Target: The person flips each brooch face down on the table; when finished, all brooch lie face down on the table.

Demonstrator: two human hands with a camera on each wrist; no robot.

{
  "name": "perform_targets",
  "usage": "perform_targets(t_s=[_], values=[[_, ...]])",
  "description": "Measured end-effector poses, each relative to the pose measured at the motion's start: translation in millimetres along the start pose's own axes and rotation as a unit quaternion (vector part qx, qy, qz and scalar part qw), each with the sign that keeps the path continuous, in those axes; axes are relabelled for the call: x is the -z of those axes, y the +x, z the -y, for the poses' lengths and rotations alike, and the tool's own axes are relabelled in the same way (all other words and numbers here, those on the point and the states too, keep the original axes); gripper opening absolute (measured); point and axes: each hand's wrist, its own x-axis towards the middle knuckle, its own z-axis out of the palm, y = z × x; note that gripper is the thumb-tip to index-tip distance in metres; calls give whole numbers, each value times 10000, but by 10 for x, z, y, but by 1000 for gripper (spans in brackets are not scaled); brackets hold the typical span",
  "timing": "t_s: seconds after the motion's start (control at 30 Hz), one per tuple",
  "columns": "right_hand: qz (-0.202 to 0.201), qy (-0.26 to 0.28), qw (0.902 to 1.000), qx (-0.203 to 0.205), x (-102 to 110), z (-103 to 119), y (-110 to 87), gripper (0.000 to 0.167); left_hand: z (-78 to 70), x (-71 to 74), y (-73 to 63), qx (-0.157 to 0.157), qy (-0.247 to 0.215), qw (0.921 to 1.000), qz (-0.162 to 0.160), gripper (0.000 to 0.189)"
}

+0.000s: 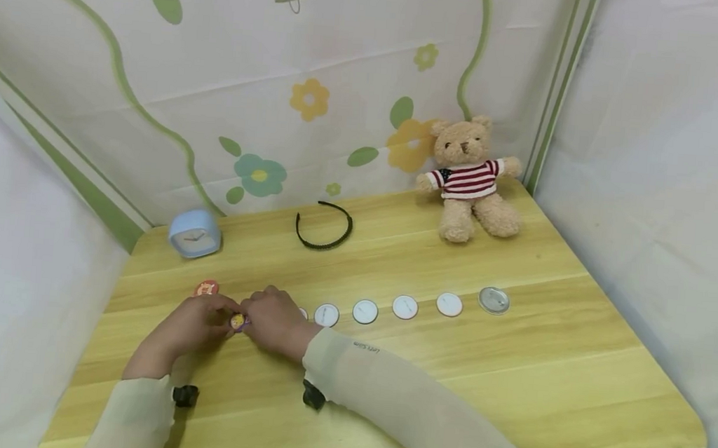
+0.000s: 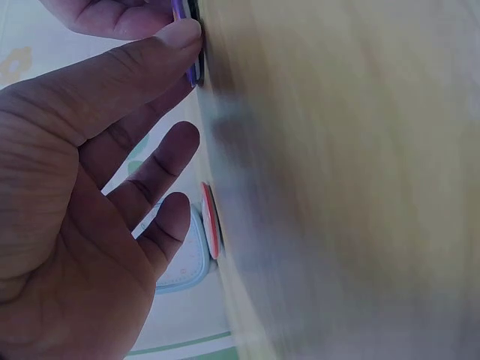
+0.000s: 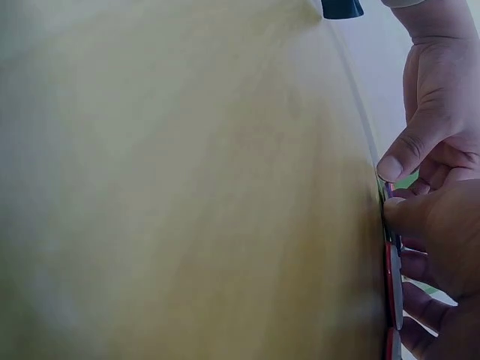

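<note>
Between both hands, a small round purple badge [image 1: 238, 322] with a yellow cartoon figure stands low over the table, partly covered by fingers. My left hand [image 1: 201, 320] pinches it by the left edge; its thumb [image 2: 180, 37] lies on the badge's face in the left wrist view. From the other side my right hand [image 1: 273, 318] grips its right edge, the thumb [image 3: 403, 215] bent against it. A red badge [image 1: 206, 287] lies just behind the left hand. Right of the right hand runs a row of white discs [image 1: 365, 312], ending at a silver badge back [image 1: 494, 301].
On the wooden table [image 1: 549, 380], a blue clock [image 1: 196, 234] stands at the back left. A black headband [image 1: 324, 244] lies at the back middle, and a teddy bear [image 1: 466, 180] in a striped shirt sits at the back right. Fabric walls [image 1: 359, 55] enclose the table.
</note>
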Motion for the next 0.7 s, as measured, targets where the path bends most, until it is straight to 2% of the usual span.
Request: perform_targets(t_s=[0.27,0.4,0.5,0.7], values=[[9,199,9998,-46,54,-2,-26,26,31,67,-31,-142,161,9997,70,28],[0,221,9997,-77,76,-2,-24,29,20,92,-49,-144,84,9998,61,28],[-89,188,9998,-64,91,-7,-19,28,9,104,-56,-119,59,9999,-24,28],[-369,316,9988,-52,88,-30,-2,15,9,96,-55,45,133,9993,-342,25]])
